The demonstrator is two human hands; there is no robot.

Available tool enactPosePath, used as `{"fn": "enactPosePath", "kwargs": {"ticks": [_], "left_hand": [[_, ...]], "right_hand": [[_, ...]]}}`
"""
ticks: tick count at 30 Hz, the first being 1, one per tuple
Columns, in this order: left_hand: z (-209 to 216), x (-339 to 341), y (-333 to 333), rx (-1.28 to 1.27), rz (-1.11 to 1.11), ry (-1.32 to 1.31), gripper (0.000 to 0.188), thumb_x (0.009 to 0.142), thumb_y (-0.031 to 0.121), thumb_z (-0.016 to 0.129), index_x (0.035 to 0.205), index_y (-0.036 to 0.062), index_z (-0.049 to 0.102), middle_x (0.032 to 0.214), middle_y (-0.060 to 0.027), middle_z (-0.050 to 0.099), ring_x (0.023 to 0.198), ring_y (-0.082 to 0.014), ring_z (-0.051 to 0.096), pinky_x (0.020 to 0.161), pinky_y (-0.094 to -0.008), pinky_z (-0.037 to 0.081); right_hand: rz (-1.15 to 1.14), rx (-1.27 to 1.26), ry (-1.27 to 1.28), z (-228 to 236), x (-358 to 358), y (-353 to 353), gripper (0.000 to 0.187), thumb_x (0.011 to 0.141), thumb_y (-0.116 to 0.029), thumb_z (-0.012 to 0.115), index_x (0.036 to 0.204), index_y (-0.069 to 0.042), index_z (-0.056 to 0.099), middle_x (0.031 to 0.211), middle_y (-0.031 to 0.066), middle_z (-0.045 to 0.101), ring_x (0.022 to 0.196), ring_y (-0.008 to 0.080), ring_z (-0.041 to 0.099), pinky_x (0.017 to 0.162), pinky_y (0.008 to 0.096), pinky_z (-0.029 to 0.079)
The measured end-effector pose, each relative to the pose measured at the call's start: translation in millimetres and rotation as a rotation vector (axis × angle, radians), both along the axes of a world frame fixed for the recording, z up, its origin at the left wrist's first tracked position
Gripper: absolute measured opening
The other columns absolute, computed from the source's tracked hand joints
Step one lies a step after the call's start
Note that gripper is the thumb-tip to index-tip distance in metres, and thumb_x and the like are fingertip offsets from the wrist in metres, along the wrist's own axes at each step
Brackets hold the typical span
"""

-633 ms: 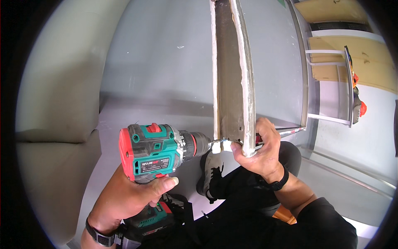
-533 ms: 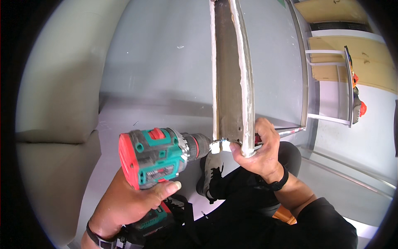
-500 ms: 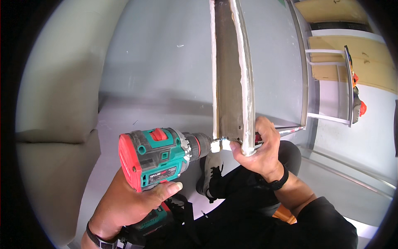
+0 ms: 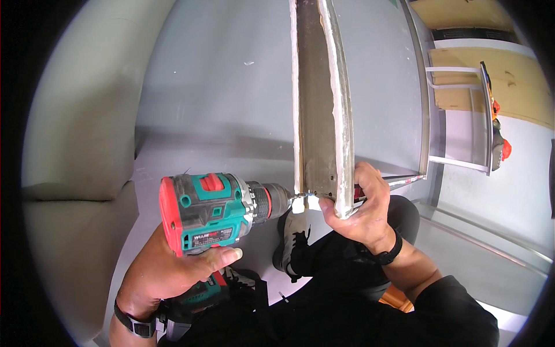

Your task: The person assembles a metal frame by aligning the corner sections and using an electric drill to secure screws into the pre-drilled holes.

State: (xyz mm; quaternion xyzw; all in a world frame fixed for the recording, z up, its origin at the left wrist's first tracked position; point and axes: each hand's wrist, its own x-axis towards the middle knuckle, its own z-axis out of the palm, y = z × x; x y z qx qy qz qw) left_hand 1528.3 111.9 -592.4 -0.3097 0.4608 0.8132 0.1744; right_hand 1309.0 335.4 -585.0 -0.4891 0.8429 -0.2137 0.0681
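Note:
A teal, black and red cordless drill (image 4: 214, 211) lies level in my left hand (image 4: 167, 269), whose fingers wrap round its handle. Its chuck points right, and the bit meets the near end of a long brown metal channel (image 4: 318, 115) with rough white edges. That channel runs away from me to the far edge of the view. My right hand (image 4: 367, 214) grips its near right corner, the thumb on the end and the fingers round the outer side. Something red shows partly between those fingers and the channel; its kind is hidden. Small holes dot the channel near my thumb.
A padded grey sofa (image 4: 81, 133) stands along the left. At right are a white metal rack (image 4: 459, 162) with orange-red items on it and brown boards (image 4: 491, 81). My shoe (image 4: 292, 243) is below the channel's end, on the pale floor.
The drill in my left hand has tilted to lie more level and shifted slightly left. The channel has moved a little to the left; my right hand keeps its hold.

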Motion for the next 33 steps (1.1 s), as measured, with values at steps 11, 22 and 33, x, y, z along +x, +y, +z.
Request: {"fn": "enactPosePath", "kwargs": {"ticks": [11,22,33], "left_hand": [[-5.2,-1.9,5.6,0.133,0.042,-0.112,0.023,0.084,0.017,0.076,0.091,0.0055,0.058,0.066,0.0012,0.056,0.053,-0.0080,0.053,0.050,-0.0250,0.042],[1.7,-6.4,7.7,0.171,0.051,-0.105,0.021,0.086,0.018,0.075,0.091,0.0051,0.059,0.069,0.0014,0.057,0.053,-0.0083,0.053,0.050,-0.0250,0.043],[3.8,-8.8,11.7,0.171,0.038,-0.094,0.020,0.088,0.020,0.071,0.089,0.0058,0.058,0.065,0.0012,0.055,0.051,-0.0079,0.051,0.052,-0.0253,0.041]], "right_hand": [[-0.048,-0.022,-0.034,-2.7,-0.8,-3.4,0.041,0.053,-0.018,0.080,0.068,-0.008,0.044,0.064,0.0051,0.041,0.056,0.0245,0.042,0.056,0.0359,0.029],[-0.032,-0.031,-0.020,1.6,-3.4,-8.0,0.039,0.053,-0.016,0.079,0.068,-0.008,0.043,0.063,0.0057,0.041,0.055,0.0244,0.041,0.055,0.0362,0.030],[-0.073,-0.009,-0.038,1.1,-3.7,-6.0,0.038,0.053,-0.016,0.078,0.068,-0.007,0.044,0.063,0.0059,0.041,0.055,0.0250,0.042,0.056,0.0360,0.030]]}}
